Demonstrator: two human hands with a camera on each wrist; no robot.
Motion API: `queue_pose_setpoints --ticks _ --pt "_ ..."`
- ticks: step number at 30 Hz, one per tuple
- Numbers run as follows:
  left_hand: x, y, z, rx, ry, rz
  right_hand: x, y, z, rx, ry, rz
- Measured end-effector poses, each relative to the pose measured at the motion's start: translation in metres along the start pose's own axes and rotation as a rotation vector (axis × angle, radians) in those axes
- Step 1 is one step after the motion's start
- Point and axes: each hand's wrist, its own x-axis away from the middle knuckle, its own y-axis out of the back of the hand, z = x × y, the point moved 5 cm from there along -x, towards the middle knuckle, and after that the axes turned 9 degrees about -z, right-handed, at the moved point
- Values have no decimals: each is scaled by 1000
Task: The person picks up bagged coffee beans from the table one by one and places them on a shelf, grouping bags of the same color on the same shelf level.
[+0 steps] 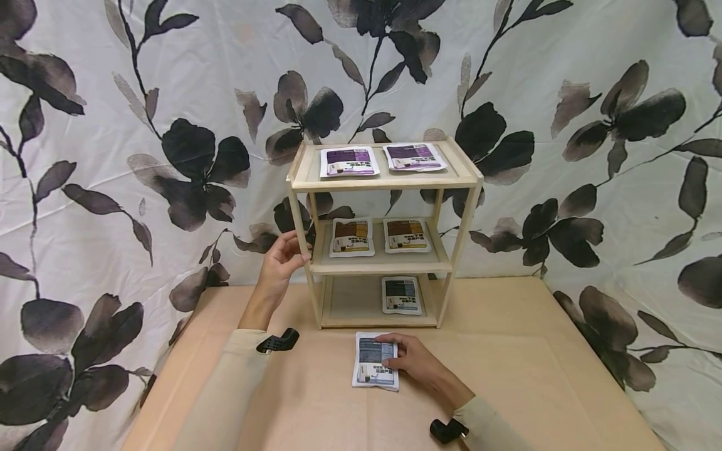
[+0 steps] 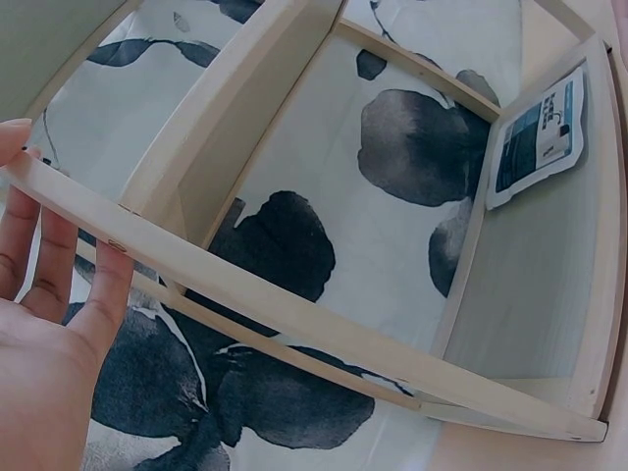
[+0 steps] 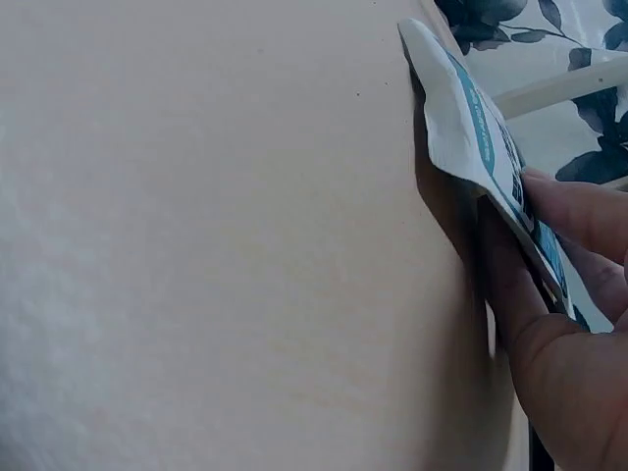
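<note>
My left hand [image 1: 279, 262] grips the left front post of a small three-tier wooden rack [image 1: 380, 269]. In the left wrist view the fingers [image 2: 110, 289] lie along one side of that post, with part of the thumb at the left edge. Just in front of the rack, my right hand [image 1: 422, 364] pinches a white pouch with a blue-grey label [image 1: 368, 358] by its right side. The right wrist view shows this pouch [image 3: 453, 123] tilted at the tabletop, thumb and fingers on opposite faces. A similar blue-grey pouch [image 1: 402, 295] lies on the right of the bottom shelf.
Two purple-labelled pouches [image 1: 350, 162] lie on the top shelf. Two brown-labelled pouches [image 1: 351, 238] are on the middle one. The rack stands at the back of a table with a peach cover [image 1: 507, 351]. Behind it hangs a floral cloth [image 1: 209, 75].
</note>
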Motion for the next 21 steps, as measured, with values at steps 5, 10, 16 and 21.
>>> queue_pose_setpoints --ticks 5,10,16,21 --pt "0 0 0 -3 -7 1 1 -1 0 4 18 -2" --pt "1 0 0 -3 -12 5 2 -1 2 -18 22 17" --pt "0 0 0 7 -17 0 2 2 6 -23 9 11" --pt "0 0 0 8 -18 -3 -1 4 12 8 6 -22"
